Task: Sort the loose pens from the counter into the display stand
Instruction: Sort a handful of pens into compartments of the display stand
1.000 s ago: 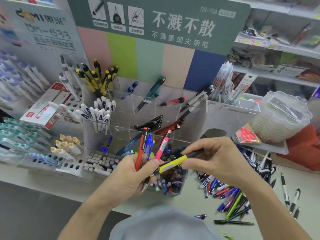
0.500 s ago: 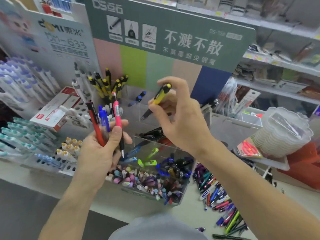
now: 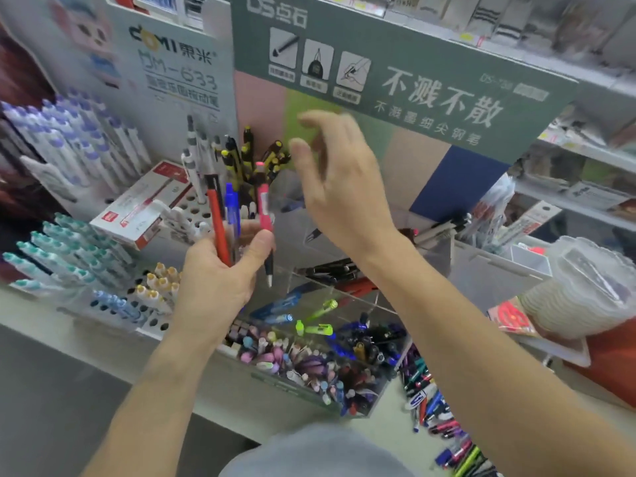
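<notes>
Three pens stand upright in the left hand (image 3: pixel 220 280): red pen (image 3: pixel 217 224), blue pen (image 3: pixel 232 208) and pink pen (image 3: pixel 265 215), bunched in a fist-like grip w/ thumb pressed across the pink one, its tip poking out below the thumb. They're held just in front of the clear display stand (image 3: pixel 344 304), level w/ its upper tiers. Right hand (image 3: pixel 339 187) is up at the stand's top left, fingers spread and loose, holding nothing, blurred; its fingertips are beside the yellow-and-black pens (image 3: pixel 247 156) that stand in the stand's back-left compartment. Lower in the stand: black pens (image 3: pixel 327 270) lying in a middle tier, blue retractables (image 3: pixel 275 304) and green pens (image 3: pixel 318 321) one tier down, and a front bin (image 3: pixel 309 366) crammed w/ mixed caps and pens. Right of the stand, on the table (image 3: pixel 389 428), a loose pile of pens (image 3: pixel 433 407) in many colours, running off toward the bottom edge. Left of the stand, a white peg rack (image 3: pixel 113 270) w/ teal- and purple-capped pens, and a red-and-white box (image 3: pixel 141 204) lying on it. Behind the stand, a green sign board (image 3: pixel 413 80) w/ Chinese text. Far right of the stand, a stack of clear plastic lids (image 3: pixel 585 287).
</notes>
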`<state>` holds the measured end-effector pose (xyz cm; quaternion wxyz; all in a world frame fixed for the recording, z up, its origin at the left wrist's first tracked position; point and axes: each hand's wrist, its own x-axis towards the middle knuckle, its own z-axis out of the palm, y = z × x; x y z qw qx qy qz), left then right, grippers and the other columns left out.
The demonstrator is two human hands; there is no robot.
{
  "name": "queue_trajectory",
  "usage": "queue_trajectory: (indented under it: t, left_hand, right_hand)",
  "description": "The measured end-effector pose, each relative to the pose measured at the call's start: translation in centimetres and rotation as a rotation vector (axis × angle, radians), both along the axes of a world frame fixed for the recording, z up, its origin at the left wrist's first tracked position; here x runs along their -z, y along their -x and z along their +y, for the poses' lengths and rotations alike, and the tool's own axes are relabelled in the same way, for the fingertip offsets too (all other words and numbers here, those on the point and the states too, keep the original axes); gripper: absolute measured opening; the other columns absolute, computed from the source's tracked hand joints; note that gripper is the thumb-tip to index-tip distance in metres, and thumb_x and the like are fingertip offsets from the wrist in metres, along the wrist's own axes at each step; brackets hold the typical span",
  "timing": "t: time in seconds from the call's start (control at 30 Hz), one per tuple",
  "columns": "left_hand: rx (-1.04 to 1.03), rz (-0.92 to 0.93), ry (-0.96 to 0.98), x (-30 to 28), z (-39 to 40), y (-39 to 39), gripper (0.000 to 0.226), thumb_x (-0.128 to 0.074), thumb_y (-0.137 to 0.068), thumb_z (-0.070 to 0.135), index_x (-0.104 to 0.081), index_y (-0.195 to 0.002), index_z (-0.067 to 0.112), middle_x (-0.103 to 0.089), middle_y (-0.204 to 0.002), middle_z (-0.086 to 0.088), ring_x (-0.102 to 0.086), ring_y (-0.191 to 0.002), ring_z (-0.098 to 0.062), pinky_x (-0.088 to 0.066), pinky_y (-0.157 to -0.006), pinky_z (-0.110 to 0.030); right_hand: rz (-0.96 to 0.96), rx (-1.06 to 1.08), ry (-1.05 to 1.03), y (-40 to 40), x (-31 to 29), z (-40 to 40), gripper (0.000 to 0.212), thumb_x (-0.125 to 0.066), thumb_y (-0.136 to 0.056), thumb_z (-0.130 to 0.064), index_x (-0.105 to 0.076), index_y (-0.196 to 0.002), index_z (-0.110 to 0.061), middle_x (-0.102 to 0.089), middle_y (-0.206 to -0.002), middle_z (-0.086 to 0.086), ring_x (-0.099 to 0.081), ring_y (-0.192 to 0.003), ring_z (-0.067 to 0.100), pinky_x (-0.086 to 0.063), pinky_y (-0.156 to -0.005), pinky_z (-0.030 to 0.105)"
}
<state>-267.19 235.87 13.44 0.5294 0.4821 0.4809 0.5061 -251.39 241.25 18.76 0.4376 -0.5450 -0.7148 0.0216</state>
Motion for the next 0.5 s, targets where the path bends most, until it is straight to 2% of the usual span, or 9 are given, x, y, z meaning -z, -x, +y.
queue_trajectory:
  t: [0.03, 0.1, 0.17, 0.2, 0.27, 0.33, 0.4, 0.43, 0.5]
  left_hand:
    - [0.032, 0.046, 0.000, -0.2, -0.2, -0.3, 0.021, -0.068, -0.081, 0.035, -0.070, -0.097, 0.022, -0.056, -0.047, 0.012, -0.046, -0.038, -0.002, -0.036, -0.041, -0.014]
    - [0.173, 0.116, 0.002, -0.6, -1.0, -1.3, 0.015, -0.072, -0.079, 0.028, -0.073, -0.092, 0.022, -0.066, -0.055, 0.016, -0.060, -0.049, 0.001, -0.044, -0.050, -0.009]
    - [0.339, 0.139, 0.015, -0.6, -2.1, -2.6, 0.012, -0.075, -0.076, 0.028, -0.077, -0.087, 0.024, -0.075, -0.070, 0.009, -0.070, -0.065, -0.004, -0.051, -0.062, -0.012]
    - [0.395, 0.145, 0.020, -0.4, -2.6, -3.4, 0.014, -0.075, -0.075, 0.031, -0.078, -0.088, 0.025, -0.075, -0.072, 0.008, -0.071, -0.068, -0.007, -0.053, -0.066, -0.015]
    - [0.428, 0.148, 0.023, 0.2, -3.6, -4.9, 0.017, -0.071, -0.084, 0.032, -0.075, -0.099, 0.025, -0.067, -0.059, 0.016, -0.063, -0.055, -0.001, -0.050, -0.060, -0.013]
    - [0.406, 0.087, 0.100, 0.8, -4.2, -6.1, 0.012, -0.061, -0.097, 0.024, -0.066, -0.108, 0.022, -0.055, -0.055, 0.012, -0.047, -0.045, -0.002, -0.045, -0.054, -0.018]
    - [0.392, -0.047, 0.238, 1.4, -4.5, -6.5, 0.014, -0.050, -0.102, 0.014, -0.061, -0.110, 0.017, -0.052, -0.069, -0.009, -0.040, -0.049, -0.014, -0.034, -0.046, -0.024]
    - [0.396, -0.086, 0.268, 1.7, -4.7, -6.5, 0.016, -0.046, -0.102, 0.009, -0.059, -0.111, 0.014, -0.053, -0.075, -0.012, -0.040, -0.051, -0.018, -0.031, -0.044, -0.026]
    - [0.458, -0.087, 0.253, 2.1, -5.2, -6.6, 0.018, -0.041, -0.105, 0.007, -0.058, -0.112, 0.009, -0.057, -0.075, -0.012, -0.044, -0.052, -0.023, -0.035, -0.046, -0.030]
  right_hand:
    - [0.106, -0.061, 0.055, -0.8, 0.1, -2.0, 0.031, -0.058, -0.102, -0.024, -0.057, -0.129, -0.007, -0.061, -0.098, 0.004, -0.056, -0.077, 0.014, -0.051, -0.074, 0.033]
    - [0.227, -0.186, 0.297, -2.4, 0.5, -6.0, 0.032, -0.064, -0.099, -0.024, -0.056, -0.129, -0.016, -0.062, -0.089, -0.002, -0.060, -0.072, 0.016, -0.054, -0.071, 0.037]
    - [0.297, -0.216, 0.391, -4.4, 1.3, -9.1, 0.021, -0.068, -0.097, -0.018, -0.060, -0.117, -0.017, -0.066, -0.086, 0.001, -0.066, -0.072, 0.023, -0.056, -0.068, 0.047]
    - [0.364, -0.186, 0.387, -5.4, 1.6, -10.4, 0.019, -0.069, -0.095, -0.013, -0.061, -0.112, -0.017, -0.068, -0.086, 0.003, -0.068, -0.073, 0.026, -0.057, -0.067, 0.047]
    - [0.554, -0.054, 0.311, -7.5, 2.1, -12.7, 0.027, -0.073, -0.090, -0.009, -0.058, -0.110, -0.019, -0.072, -0.089, 0.007, -0.072, -0.075, 0.026, -0.061, -0.067, 0.037]
    - [0.644, 0.167, 0.127, -9.4, 2.4, -14.6, 0.034, -0.076, -0.085, -0.010, -0.055, -0.107, -0.024, -0.075, -0.089, 0.006, -0.073, -0.078, 0.025, -0.059, -0.068, 0.032]
    - [0.609, 0.311, -0.037, -10.7, 2.9, -15.6, 0.033, -0.077, -0.085, -0.012, -0.053, -0.102, -0.027, -0.075, -0.088, 0.001, -0.074, -0.083, 0.021, -0.059, -0.073, 0.030]
    - [0.559, 0.326, -0.073, -11.1, 3.3, -15.7, 0.032, -0.077, -0.086, -0.012, -0.054, -0.102, -0.026, -0.075, -0.091, -0.003, -0.074, -0.085, 0.018, -0.058, -0.075, 0.028]
    - [0.415, 0.311, -0.084, -11.5, 4.4, -15.4, 0.027, -0.078, -0.086, -0.011, -0.060, -0.103, -0.018, -0.073, -0.094, -0.004, -0.073, -0.084, 0.012, -0.057, -0.076, 0.025]
